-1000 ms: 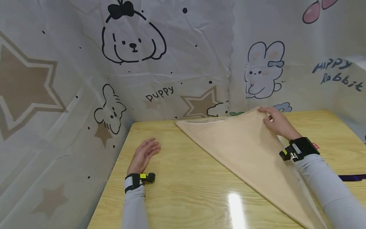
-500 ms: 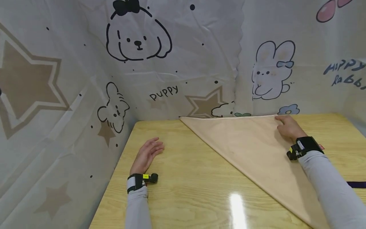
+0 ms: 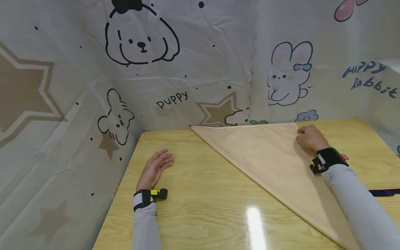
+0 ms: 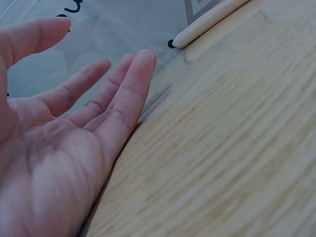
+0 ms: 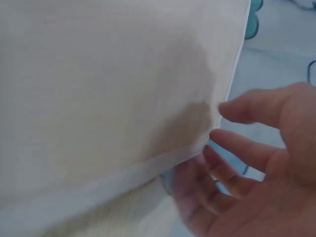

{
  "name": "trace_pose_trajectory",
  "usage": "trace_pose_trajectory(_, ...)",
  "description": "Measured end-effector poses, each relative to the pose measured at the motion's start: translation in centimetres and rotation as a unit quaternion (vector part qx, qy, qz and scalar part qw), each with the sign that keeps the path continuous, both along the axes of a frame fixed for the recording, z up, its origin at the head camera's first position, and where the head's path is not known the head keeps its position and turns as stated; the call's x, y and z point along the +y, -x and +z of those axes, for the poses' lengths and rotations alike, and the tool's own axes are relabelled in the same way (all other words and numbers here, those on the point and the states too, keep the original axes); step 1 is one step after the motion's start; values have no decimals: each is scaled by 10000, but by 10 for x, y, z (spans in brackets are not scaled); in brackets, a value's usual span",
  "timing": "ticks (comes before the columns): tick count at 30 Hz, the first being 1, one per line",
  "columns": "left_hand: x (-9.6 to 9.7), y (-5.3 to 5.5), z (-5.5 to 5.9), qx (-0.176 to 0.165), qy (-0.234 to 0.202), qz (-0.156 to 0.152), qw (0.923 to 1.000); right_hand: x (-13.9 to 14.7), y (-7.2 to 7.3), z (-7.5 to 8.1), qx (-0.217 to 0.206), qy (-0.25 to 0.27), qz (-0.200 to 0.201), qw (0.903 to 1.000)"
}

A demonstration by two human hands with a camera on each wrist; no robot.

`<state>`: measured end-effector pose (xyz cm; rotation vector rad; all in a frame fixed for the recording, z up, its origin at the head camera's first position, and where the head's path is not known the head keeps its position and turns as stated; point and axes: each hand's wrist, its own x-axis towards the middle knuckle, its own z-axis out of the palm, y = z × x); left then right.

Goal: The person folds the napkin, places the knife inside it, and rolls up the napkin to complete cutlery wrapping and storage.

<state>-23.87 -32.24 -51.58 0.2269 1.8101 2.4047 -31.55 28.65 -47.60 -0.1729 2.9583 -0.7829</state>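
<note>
A beige cloth, folded into a large triangle with a pale edge, lies flat along the table's back. At its back right corner is my right hand. The right wrist view shows the thumb and index finger parted, with the fingertips right at the cloth's corner. Off to the left of the cloth, my left hand rests on its side on the table, holding nothing. Its fingers are relaxed and nearly straight. The cloth's near end runs out of the head view and passes behind the right sleeve.
The wood-grain table runs up to a printed sheet at the back and left. A dark purple strip lies at the right edge. Behind the right wrist shows a small red tag.
My right hand has lowered the cloth's raised corner onto the table and let go of it. The upper edge now lies straight. My left hand stays in place; the head view shifts slightly.
</note>
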Motion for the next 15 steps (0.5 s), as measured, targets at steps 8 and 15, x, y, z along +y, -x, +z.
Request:
trace_pose_trajectory(8,-8,-1,2,-172,-28,211,9996,-8,-40,19,-380,-249,52,9990)
trace_pose_trajectory(15,3,3,0,-148,27,164,9998,-5,-73,17,392,-499,172,9978)
